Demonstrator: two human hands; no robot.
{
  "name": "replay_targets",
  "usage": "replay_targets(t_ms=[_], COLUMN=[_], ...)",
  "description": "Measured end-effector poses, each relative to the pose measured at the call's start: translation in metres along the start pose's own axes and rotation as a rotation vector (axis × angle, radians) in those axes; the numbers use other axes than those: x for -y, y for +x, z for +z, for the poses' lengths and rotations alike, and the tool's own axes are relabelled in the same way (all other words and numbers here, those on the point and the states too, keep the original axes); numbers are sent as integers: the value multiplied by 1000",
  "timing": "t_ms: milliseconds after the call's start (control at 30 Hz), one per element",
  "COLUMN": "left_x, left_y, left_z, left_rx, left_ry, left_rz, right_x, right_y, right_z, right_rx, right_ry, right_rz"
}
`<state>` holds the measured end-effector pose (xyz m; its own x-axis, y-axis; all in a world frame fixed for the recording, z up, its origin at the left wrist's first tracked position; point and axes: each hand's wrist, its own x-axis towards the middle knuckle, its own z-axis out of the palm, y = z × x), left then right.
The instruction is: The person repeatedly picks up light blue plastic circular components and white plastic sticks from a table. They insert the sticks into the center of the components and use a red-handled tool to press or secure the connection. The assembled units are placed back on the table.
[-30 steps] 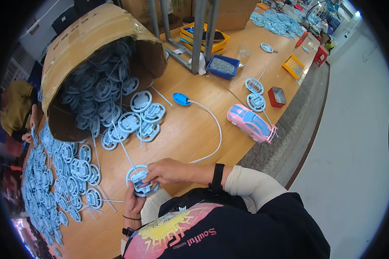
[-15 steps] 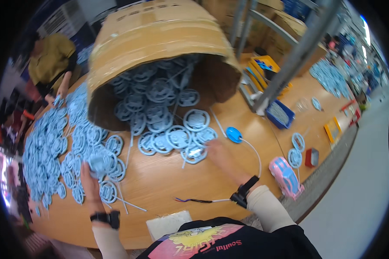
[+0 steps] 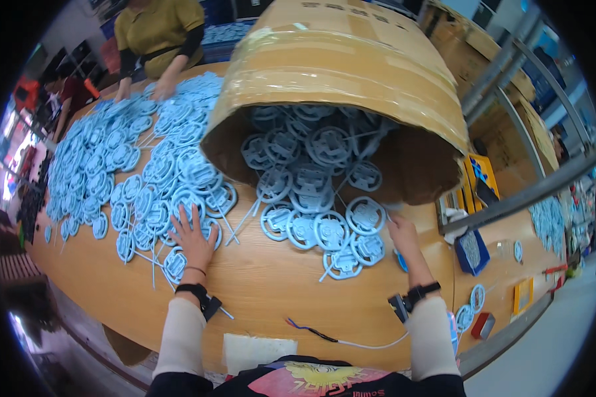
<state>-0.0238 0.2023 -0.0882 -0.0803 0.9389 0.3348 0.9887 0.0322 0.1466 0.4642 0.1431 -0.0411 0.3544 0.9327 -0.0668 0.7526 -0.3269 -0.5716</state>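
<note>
My left hand [image 3: 193, 243] lies with fingers spread on a pile of light blue round plastic parts [image 3: 153, 215], each a ring with a shaped middle and some with thin white sticks. To the right, my right hand [image 3: 404, 236] has its fingertips pinched together beside the front parts spilling from a carton, apparently on a thin white stick [image 3: 389, 213] that is mostly hidden. Several blue ring parts [image 3: 330, 229] lie between my hands at the carton's mouth. Part of a bright blue oval piece [image 3: 401, 261] shows behind my right wrist.
A large cardboard carton [image 3: 351, 73] lies tipped toward me, full of parts. Right of it stand a metal frame [image 3: 520, 192], a blue bin [image 3: 471, 252] and a yellow tray [image 3: 481, 175]. A cable [image 3: 351, 344] lies in front. Another person [image 3: 159, 40] works at the far left.
The view has swung left. My left hand has lowered a blue ring part onto the pile and opened. My right hand has moved from the front ring parts to their right side.
</note>
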Motion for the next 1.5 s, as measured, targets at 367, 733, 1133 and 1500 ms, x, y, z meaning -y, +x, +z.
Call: replay_targets(t_ms=[367,733,1133,1500], left_x=[25,40,126,124], left_y=[113,208,-17,164], left_z=[44,58,-16,62], left_rx=[-52,171,-29,57], left_ry=[-28,-265,-106,-64], left_rz=[-29,22,-380,-669], right_x=[86,170,179,187], right_y=[-121,-181,-183,-202], right_z=[-116,-67,-13,-19], right_rx=[8,473,705,812], right_ry=[594,720,644,725], right_rz=[152,257,191,214])
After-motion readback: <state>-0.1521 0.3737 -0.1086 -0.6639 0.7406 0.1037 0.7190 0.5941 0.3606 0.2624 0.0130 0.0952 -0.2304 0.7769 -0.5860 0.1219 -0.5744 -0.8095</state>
